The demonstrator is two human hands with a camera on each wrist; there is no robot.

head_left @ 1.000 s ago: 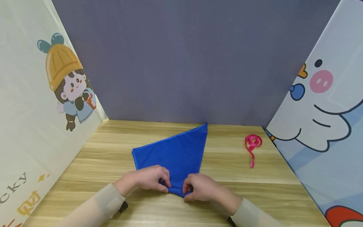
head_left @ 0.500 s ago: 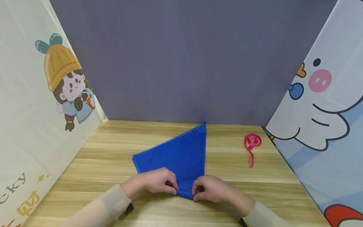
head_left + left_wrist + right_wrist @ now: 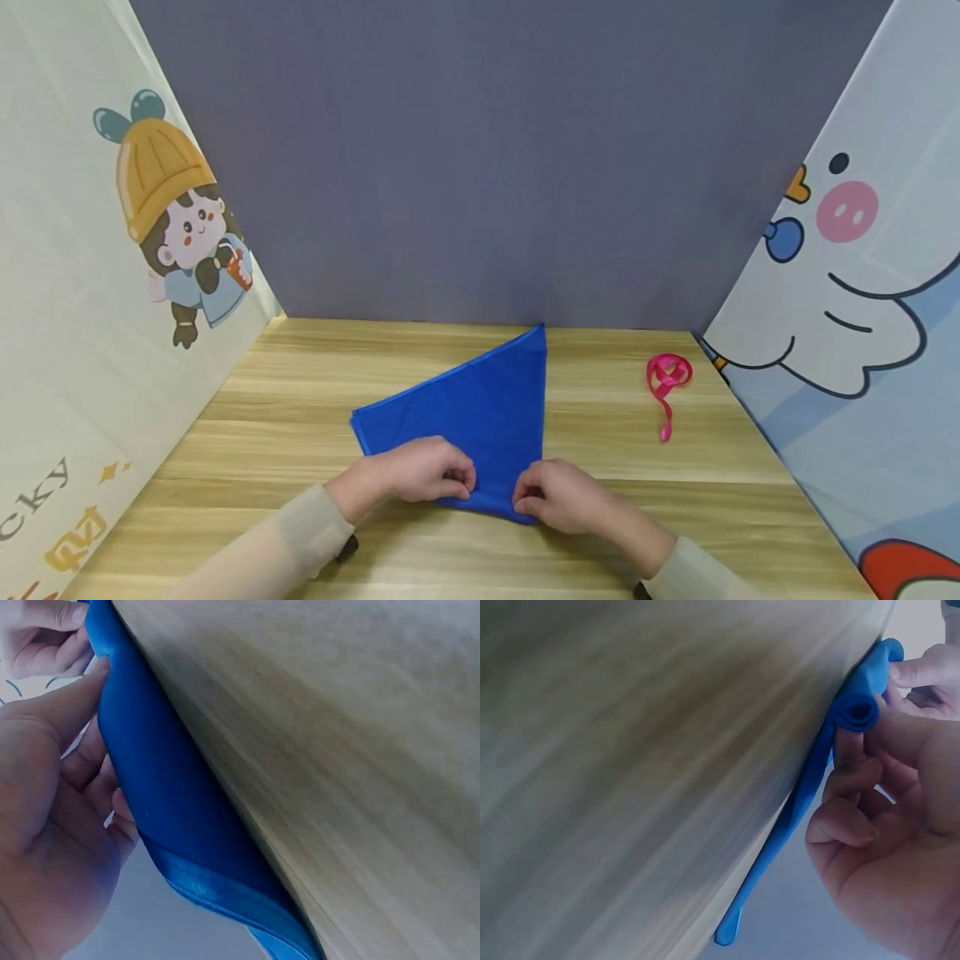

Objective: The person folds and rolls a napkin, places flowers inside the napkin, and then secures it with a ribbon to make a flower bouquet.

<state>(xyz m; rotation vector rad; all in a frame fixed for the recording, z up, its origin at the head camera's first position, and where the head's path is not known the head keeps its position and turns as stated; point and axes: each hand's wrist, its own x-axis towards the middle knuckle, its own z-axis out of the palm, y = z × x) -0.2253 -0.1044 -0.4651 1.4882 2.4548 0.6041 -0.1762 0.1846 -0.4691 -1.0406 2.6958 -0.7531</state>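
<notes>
Head view: pinching near edge of blue cloth (image 3: 483, 408) with left hand (image 3: 431, 468), right hand (image 3: 558, 496). Right of cloth: pink ribbon (image 3: 664, 389).

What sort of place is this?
Probably a staged tabletop booth, indoors: a wood-grain table, a plain grey backdrop behind it, and cartoon-printed panels at both sides.

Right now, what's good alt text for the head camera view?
A person's left hand and right hand hold the near edge of a blue cloth on a wood-grain table; a pink ribbon lies to the right.
</notes>
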